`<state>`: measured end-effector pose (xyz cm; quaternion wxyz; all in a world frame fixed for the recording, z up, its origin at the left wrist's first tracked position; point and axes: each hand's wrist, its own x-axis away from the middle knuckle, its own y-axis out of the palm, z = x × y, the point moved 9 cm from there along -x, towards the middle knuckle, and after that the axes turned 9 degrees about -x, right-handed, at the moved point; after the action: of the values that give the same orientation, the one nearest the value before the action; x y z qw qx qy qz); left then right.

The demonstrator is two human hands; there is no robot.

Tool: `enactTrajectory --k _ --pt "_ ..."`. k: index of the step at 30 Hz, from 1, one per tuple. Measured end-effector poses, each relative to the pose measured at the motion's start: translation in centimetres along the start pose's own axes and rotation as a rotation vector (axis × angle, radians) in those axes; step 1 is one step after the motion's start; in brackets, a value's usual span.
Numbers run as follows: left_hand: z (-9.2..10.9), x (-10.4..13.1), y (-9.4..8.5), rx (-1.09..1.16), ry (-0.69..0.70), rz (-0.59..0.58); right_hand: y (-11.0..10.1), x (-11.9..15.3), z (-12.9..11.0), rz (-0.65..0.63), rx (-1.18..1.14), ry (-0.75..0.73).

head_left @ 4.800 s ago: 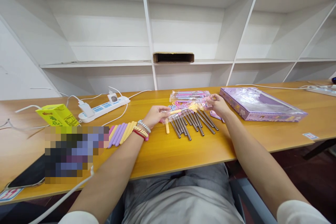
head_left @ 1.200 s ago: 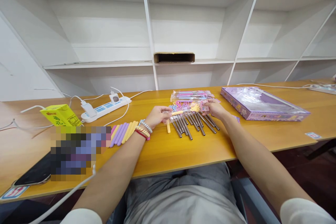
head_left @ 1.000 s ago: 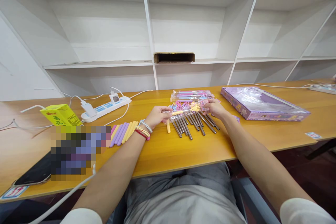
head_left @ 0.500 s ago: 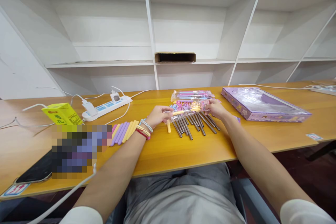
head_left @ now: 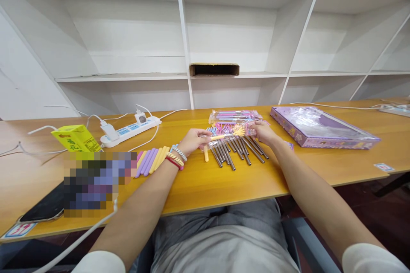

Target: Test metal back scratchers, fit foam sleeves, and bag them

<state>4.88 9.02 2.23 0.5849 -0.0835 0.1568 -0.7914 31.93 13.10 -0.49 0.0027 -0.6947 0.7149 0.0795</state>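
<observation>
A yellow back scratcher point(head_left: 238, 131) with a hand-shaped head lies in a clear plastic sleeve, stretched level between my hands. My left hand point(head_left: 193, 141) pinches its handle end, while my right hand point(head_left: 263, 132) grips the sleeve's printed end beside the head. Below them, several metal rods point(head_left: 229, 156) with pink, purple and blue claw heads rest on the table, partly covered by the sleeve. One loose yellow handle point(head_left: 206, 154) sits left of the rods. By my left wrist is a row of yellow and purple handles point(head_left: 150, 162). Behind my hands lie bagged back scratchers point(head_left: 235, 116).
A purple display box point(head_left: 323, 128) stands at the right. To the left are a white power strip point(head_left: 131, 131) with cables, a yellow carton point(head_left: 77, 138) and a black phone point(head_left: 43, 204). A cardboard box point(head_left: 214, 69) sits on the white shelf point(head_left: 128, 78).
Almost nothing has changed. Both hands keep the bagged back scratcher in about the same place, with only a slight shift of the sleeve near the right hand.
</observation>
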Motion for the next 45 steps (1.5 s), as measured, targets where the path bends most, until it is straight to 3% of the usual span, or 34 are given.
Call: enactTrajectory --k 9,17,28,34,39,45 --pt "-0.1 -0.1 0.0 0.016 -0.016 0.001 0.8 0.6 -0.6 -0.077 0.057 -0.029" --pt "-0.1 0.0 0.1 0.021 -0.020 -0.003 -0.5 0.0 0.1 0.039 0.021 -0.001" --pt "0.0 0.1 0.2 0.029 -0.004 -0.006 0.7 0.6 -1.4 -0.058 0.016 -0.122" --pt "-0.1 -0.1 0.2 0.024 0.000 -0.005 0.7 0.6 -1.4 -0.036 0.009 -0.119" --pt "0.0 0.0 0.4 0.034 -0.008 -0.010 0.2 0.2 -0.7 0.012 -0.133 -0.054" --pt "0.0 -0.1 0.3 0.046 -0.002 -0.006 0.5 0.6 -1.6 -0.009 -0.052 -0.113"
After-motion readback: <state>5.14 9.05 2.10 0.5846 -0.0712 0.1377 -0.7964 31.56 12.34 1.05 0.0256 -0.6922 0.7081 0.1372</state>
